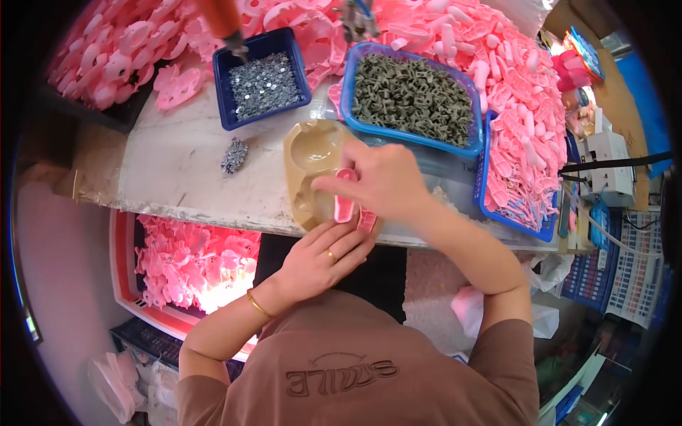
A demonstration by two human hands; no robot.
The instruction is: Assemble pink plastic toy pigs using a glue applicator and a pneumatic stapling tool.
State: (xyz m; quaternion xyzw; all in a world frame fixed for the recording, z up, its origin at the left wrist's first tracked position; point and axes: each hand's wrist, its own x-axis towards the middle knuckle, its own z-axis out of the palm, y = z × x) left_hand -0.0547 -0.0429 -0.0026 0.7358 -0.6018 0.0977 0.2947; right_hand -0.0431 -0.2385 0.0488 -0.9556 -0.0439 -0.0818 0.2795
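Note:
My right hand (pixel 383 177) is closed on a small, long pink plastic part (pixel 344 206), pinching it above a tan moulded holder (pixel 297 153) with rounded hollows. My left hand (pixel 320 259), with a ring on one finger, lies along the near side of the holder. Its fingers are stretched out, and their tips are beside a second pink plastic part (pixel 367 220); its thumb is hidden. Whether the two pink parts touch each other, I cannot tell.
Beyond the holder stand a dark blue tray of small silvery metal pieces (pixel 263 82) and a blue tub of dark grey pieces (pixel 415 99). Pink parts (pixel 490 42) heap up behind. A blue basket (pixel 483 188) is at right. An orange-handled tool (pixel 222 21) hangs overhead.

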